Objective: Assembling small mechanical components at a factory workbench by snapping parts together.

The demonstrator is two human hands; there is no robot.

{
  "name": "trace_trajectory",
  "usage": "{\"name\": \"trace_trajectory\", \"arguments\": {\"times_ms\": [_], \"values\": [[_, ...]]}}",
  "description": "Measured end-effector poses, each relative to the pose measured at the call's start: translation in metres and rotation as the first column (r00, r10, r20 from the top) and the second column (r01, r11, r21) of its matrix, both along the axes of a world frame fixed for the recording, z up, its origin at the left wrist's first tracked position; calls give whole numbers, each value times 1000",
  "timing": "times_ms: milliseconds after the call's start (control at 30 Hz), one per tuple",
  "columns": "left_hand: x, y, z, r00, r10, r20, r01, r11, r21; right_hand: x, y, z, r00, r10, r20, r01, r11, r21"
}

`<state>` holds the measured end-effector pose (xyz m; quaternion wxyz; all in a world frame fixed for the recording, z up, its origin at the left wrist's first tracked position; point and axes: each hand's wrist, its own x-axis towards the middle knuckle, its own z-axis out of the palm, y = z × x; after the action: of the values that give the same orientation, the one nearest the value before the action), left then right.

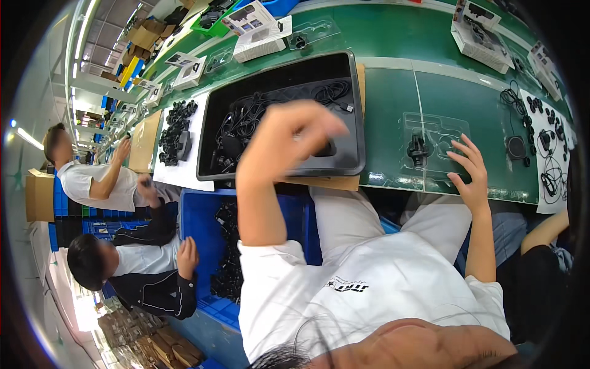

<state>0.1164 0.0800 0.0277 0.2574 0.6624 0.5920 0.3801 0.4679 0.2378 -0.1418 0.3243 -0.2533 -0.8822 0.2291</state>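
Observation:
My left hand (pixel 286 141) is raised over a black tray (pixel 279 174), its fingers bent and smeared by motion. Whether it holds anything is unclear. Inside that tray lie tangled black cables (pixel 246 120) and a coiled black cable (pixel 330 92) with a plug. My right hand (pixel 470 172) is open, fingers spread, at the right edge of a clear plastic blister tray (pixel 437 120). A black mount-like part (pixel 418 149) sits in the blister's left side; the moulded recesses to its right hold nothing visible.
Black parts (pixel 178 132) lie on white paper left of the tray. A blue bin (pixel 310 230) with black pieces stands below the table edge. A black cable with a square pad (pixel 516 147) lies right. White boxes (pixel 263 40) line the far side. Co-workers sit at left and right.

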Motion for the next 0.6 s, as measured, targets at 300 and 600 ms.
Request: {"name": "trace_trajectory", "arguments": {"times_ms": [300,600], "values": [[-146,121,-151,924,156,-350,-213,968,-129,-7,-5,10,980,-110,-166,109,994,-16],[-88,61,-56,973,227,-31,-228,943,-241,-2,-2,9,976,-109,-191,111,994,2]]}}
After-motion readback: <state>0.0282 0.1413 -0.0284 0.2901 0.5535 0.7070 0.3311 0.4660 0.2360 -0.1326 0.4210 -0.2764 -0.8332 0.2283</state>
